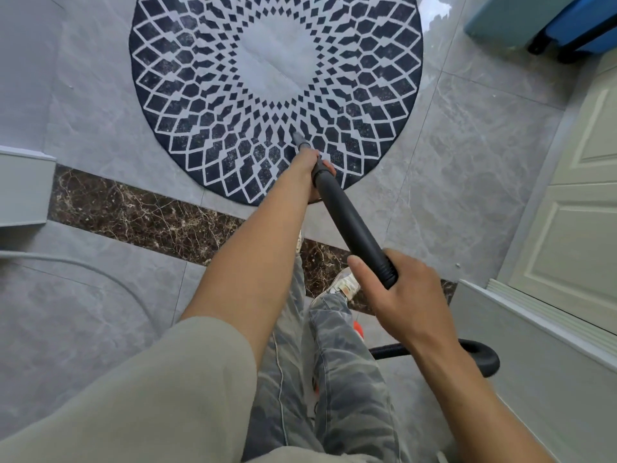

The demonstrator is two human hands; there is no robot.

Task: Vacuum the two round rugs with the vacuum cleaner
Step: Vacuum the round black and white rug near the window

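Round navy-and-white diamond-pattern rug sits upper centre of frame. Left hand grips the black plastic vacuum wand just behind the grey tapered nozzle, which is on the rug's near band. Right hand curls round the wand's top, thumb out. Advice: keep the tip down and use slow overlapping strokes.

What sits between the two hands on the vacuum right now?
Just the bare black wand, running from the left hand back to the right hand; head view shows it.
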